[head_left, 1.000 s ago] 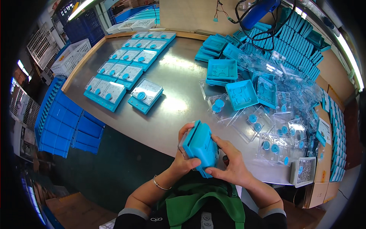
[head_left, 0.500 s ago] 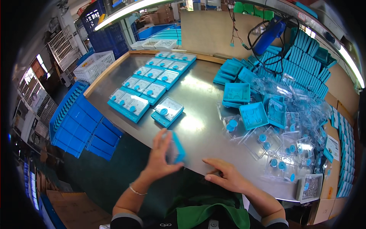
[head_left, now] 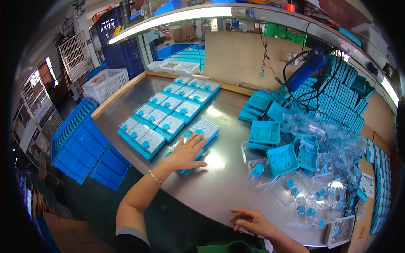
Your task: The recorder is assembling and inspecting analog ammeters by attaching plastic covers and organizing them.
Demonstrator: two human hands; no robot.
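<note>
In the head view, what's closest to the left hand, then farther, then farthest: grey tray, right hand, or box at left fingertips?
From the left hand:
1. Box, at its fingertips.
2. Right hand, to its lower right.
3. Grey tray, farther right.

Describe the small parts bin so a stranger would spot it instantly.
On the metal table, find the heap of clear covers at right. At the heap's near end sits a small pale bin. Unlike the covers, it holds tiny loose pieces.
</note>
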